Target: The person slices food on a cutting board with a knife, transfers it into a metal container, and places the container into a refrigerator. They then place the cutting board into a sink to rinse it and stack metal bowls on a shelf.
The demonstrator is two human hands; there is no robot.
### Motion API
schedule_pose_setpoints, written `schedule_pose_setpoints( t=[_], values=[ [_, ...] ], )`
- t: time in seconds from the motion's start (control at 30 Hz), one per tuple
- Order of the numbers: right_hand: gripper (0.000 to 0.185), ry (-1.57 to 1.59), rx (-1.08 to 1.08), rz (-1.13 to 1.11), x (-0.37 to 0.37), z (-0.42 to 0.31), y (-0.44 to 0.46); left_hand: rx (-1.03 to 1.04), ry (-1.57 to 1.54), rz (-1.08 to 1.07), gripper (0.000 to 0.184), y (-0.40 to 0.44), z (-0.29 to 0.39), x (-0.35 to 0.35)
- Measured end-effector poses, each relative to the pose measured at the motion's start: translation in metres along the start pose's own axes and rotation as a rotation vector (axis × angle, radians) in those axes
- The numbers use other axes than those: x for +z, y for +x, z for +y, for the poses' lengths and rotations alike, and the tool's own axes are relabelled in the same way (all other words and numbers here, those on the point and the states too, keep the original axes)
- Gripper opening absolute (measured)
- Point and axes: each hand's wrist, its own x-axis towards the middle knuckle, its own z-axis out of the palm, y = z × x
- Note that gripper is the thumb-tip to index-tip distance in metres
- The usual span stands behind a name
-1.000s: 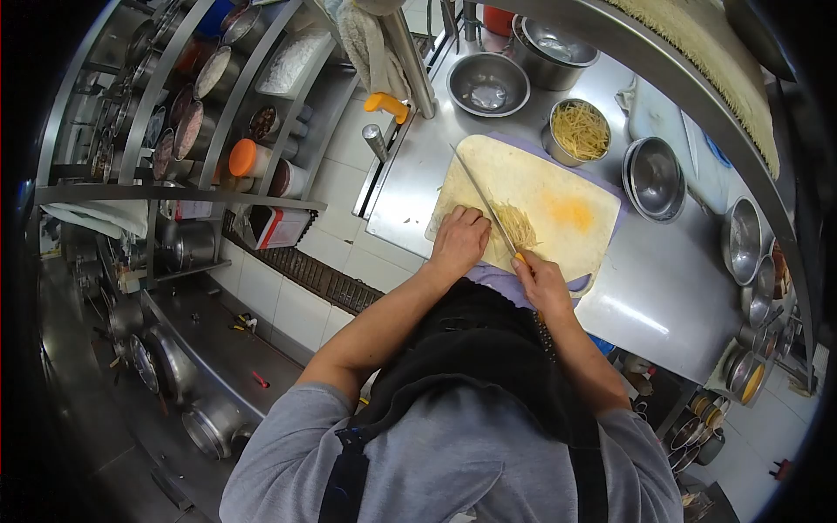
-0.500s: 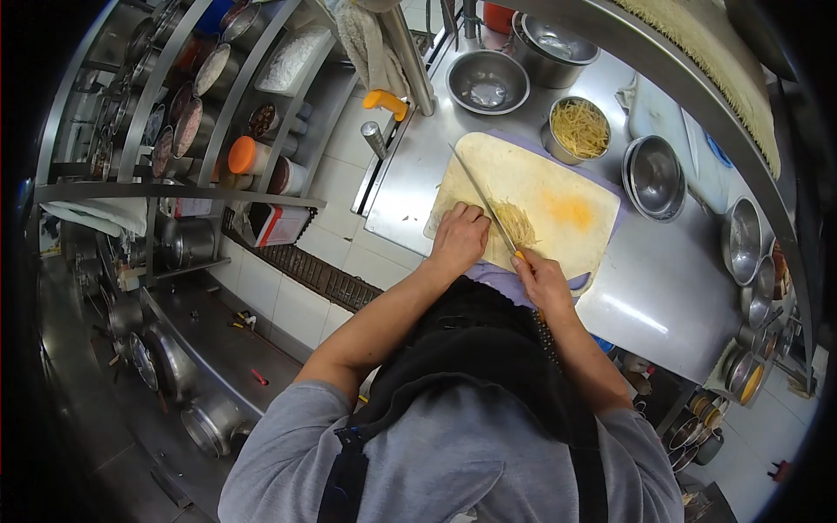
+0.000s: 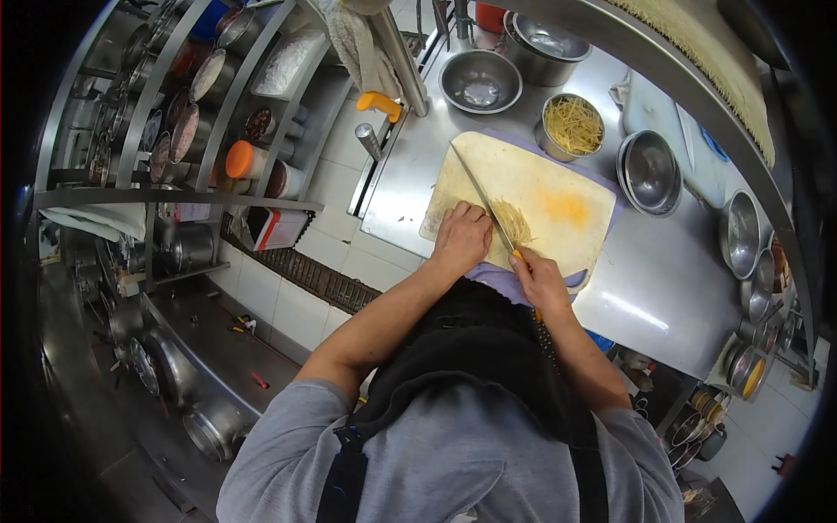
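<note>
My right hand (image 3: 539,279) is wrapped round the yellow handle of a long kitchen knife (image 3: 477,186). Its blade points away from me and to the left, over a pale cutting board (image 3: 488,157). Just left of the blade, my left hand (image 3: 463,235) presses down on the board with its fingers curled under. Whatever lies beneath those fingers is hidden. On the blade's right side rests a small heap of thin, pale yellow strips (image 3: 516,225). An orange stain (image 3: 563,207) marks the board further right. Under the board is a purple cloth (image 3: 499,277).
A metal bowl of similar yellow strips (image 3: 572,126) stands behind the board. Near it are a wide metal bowl (image 3: 480,82) and, to the right, nested bowls (image 3: 649,174). Another knife lies on a white board (image 3: 663,126). A metal post (image 3: 403,61) rises at the table's left edge.
The view has shifted slightly, so the table things sit a little further left. Both hands keep nearly the same place at the board, and the knife stays in my right hand.
</note>
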Motion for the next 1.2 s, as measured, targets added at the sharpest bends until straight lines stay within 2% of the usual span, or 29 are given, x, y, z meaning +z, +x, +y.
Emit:
schedule_pose_setpoints(
  t=[0.2,0.5,0.57,0.6,0.67,0.8,0.87,0.97,1.07,1.2],
  values=[
    [0.029,0.024,-0.006,0.008,-0.007,-0.004,-0.004,0.015,0.031,-0.034,0.004,0.004,-0.001,0.0],
    [0.028,0.004,0.064,-0.094,-0.014,-0.008,0.009,0.012,0.018,-0.021,0.003,0.003,0.0,-0.001],
    [0.029,0.1,0.252,-0.175,-0.018,-0.022,0.011,0.017,0.011,-0.013,0.003,0.002,0.0,0.0],
    [0.029,0.102,0.253,-0.177,-0.012,-0.015,0.016,0.015,0.011,-0.016,0.003,0.002,-0.001,0.0],
    [0.03,0.046,0.017,-0.038,0.007,0.007,0.027,0.025,0.014,-0.025,0.003,0.002,-0.001,0.0],
    [0.031,0.05,0.025,-0.013,0.009,0.005,0.031,0.014,0.014,-0.036,0.005,0.003,0.001,-0.004],
    [0.031,0.072,0.038,-0.007,0.005,-0.006,0.024,0.006,-0.15,0.022,0.007,0.001,-0.001,-0.009],
    [0.032,0.061,-0.018,0.023,-0.005,-0.011,0.013,-0.033,-0.182,0.107,0.012,-0.004,-0.012,-0.026],
    [0.031,0.015,-0.028,0.012,-0.011,-0.014,0.007,-0.117,-0.132,0.016,0.012,-0.01,-0.021,-0.032],
    [0.03,-0.068,-0.024,-0.049,-0.011,-0.021,-0.002,-0.099,-0.143,-0.008,0.012,-0.014,-0.024,-0.023]
  ],
)
